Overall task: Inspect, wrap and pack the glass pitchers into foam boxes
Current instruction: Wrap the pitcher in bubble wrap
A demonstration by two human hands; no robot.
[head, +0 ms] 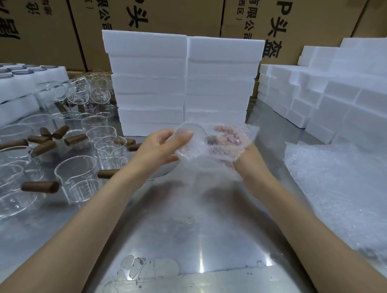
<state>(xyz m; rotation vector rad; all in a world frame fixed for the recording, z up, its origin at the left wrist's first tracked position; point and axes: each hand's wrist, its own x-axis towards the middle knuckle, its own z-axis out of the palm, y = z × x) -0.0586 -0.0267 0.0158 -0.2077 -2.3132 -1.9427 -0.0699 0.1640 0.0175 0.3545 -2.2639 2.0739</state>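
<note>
Pitcher, glass, held up over the steel table, half swathed in bubble wrap. Left hand: fingers curled round the bare glass at its open rim. Right hand: under the wrap, fingers seen through it, cupping the covered side. Unwrapped pitchers with wooden handles stand to the left; stacked foam boxes behind; spare wrap sheets to the right. Advice for this step: draw the sheet snug across the exposed rim and spout, tuck loose ends, keep the handle padded
</note>
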